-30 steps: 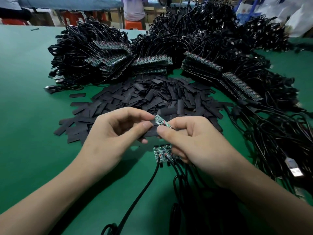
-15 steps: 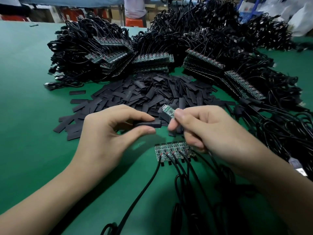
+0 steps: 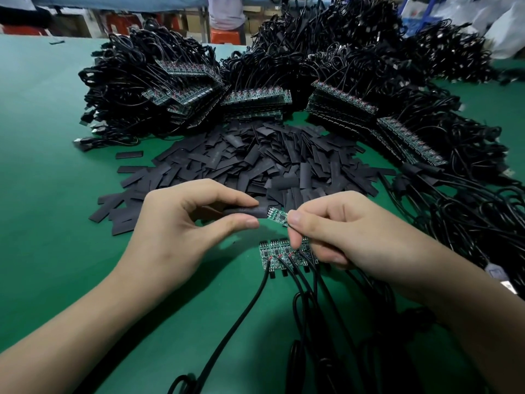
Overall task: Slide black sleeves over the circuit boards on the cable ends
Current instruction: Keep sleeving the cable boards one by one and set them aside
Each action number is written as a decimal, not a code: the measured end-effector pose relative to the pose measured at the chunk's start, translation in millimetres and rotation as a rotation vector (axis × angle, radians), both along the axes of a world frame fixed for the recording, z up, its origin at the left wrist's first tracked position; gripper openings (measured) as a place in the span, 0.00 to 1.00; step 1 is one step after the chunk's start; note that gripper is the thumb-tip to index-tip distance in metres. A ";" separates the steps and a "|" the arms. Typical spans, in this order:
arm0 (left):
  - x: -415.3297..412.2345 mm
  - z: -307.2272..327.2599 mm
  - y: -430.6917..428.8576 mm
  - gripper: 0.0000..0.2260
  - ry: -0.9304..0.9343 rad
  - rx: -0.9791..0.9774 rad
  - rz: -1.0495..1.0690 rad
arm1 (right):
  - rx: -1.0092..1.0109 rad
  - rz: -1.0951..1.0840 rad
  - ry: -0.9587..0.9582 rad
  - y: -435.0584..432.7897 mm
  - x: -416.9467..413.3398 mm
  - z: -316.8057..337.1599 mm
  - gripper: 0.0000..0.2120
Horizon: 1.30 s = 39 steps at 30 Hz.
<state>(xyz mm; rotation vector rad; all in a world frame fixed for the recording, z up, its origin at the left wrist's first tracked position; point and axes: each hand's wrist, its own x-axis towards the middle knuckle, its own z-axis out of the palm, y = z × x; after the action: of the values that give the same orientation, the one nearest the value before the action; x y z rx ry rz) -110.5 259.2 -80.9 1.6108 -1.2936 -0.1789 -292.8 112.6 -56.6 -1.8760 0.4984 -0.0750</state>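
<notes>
Above green mat (image 3: 51,194), sleeve (image 3: 247,211) meeting board (image 3: 277,216)

The left hand (image 3: 181,231) covers most of the sleeve (image 3: 250,211) it pinches, and the right hand (image 3: 338,237) hides the near end of the board (image 3: 277,216) and the right part of the board row (image 3: 279,251) on the mat. Both forearms and the near cables (image 3: 241,317) run off the bottom edge. At the far edge a person (image 3: 225,9) is cropped at the torso, and the bags (image 3: 505,27) far right are blurred.
</notes>
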 end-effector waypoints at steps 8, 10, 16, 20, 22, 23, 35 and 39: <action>8.3 4.7 3.5 0.10 -0.292 -0.001 -0.101 | 0.059 0.038 0.017 -3.8 -2.3 -5.8 0.18; 8.3 5.2 4.0 0.11 -0.318 0.008 -0.112 | 0.048 0.049 0.019 -3.3 -1.7 -6.8 0.17; 6.6 3.5 3.6 0.11 -0.267 0.035 -0.114 | -0.037 0.061 0.053 1.0 -1.0 -5.4 0.17; 7.1 2.3 3.2 0.11 -0.269 0.062 -0.134 | -0.045 0.059 0.064 1.8 -3.0 -4.0 0.17; 7.0 1.9 3.3 0.11 -0.278 0.062 -0.149 | -0.056 0.065 0.071 2.1 -2.7 -4.0 0.17; 6.6 1.9 3.4 0.11 -0.289 0.065 -0.163 | -0.064 0.069 0.072 2.9 -2.3 -4.2 0.17; 6.5 5.5 3.9 0.10 -0.371 0.053 -0.108 | -0.018 0.096 0.080 0.0 -4.4 1.4 0.11; 26.4 7.5 3.1 0.11 -0.335 0.029 0.161 | -0.014 0.024 0.092 -1.9 -5.0 1.3 0.12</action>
<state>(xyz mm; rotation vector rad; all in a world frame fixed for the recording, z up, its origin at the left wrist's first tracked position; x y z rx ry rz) -84.0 262.4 -73.4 1.8143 -1.4070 0.1802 -297.7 110.6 -55.3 -1.9055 0.5392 0.0242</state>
